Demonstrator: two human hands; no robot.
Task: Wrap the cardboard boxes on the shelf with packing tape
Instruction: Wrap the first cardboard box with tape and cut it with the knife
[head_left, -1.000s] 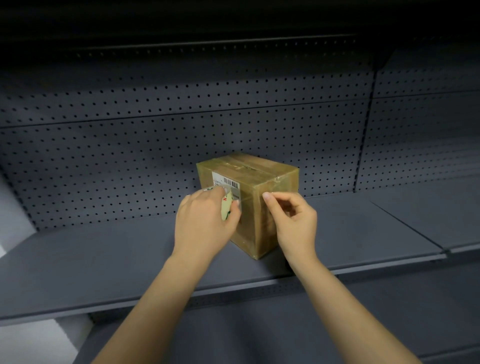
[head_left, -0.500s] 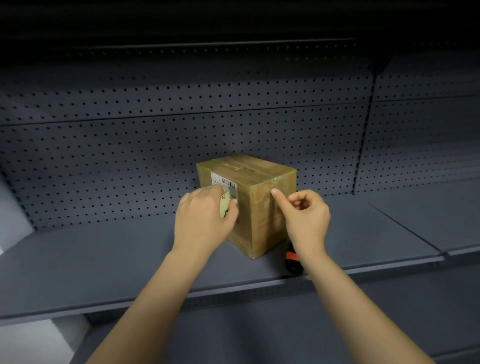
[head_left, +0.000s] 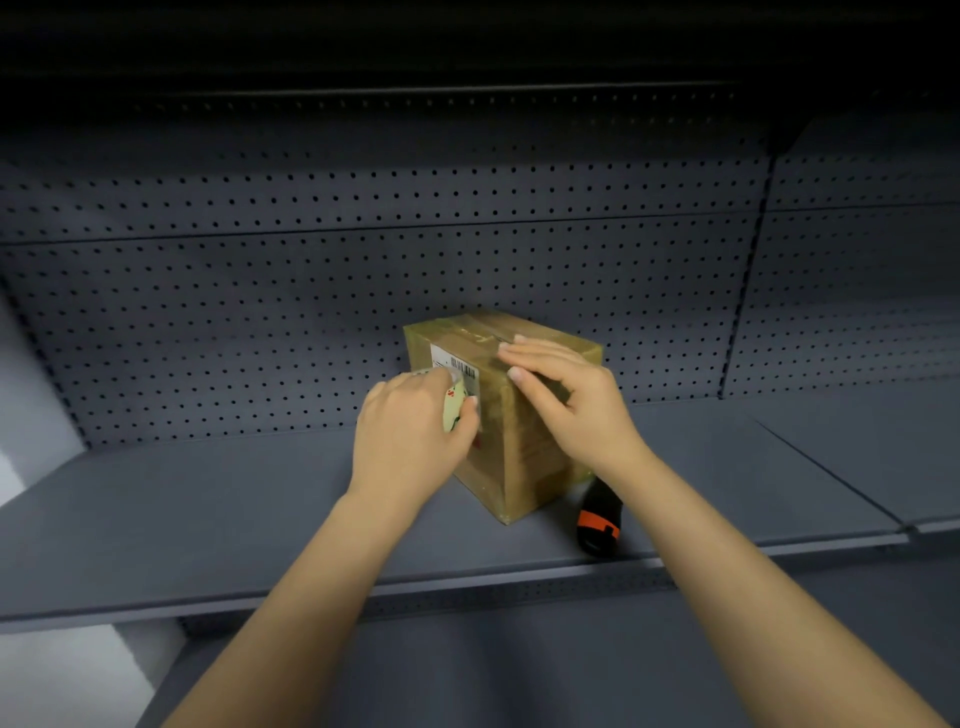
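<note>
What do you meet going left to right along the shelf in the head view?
left hand → tape roll that it grips → cardboard box → black-and-orange tool. The right hand lies flat across the box top, so it is left out.

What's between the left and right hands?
Head view: the near upper corner of the cardboard box and its barcode label sit between them. The left hand grips a tape roll against the box's left face; the right hand lies flat on top.
</note>
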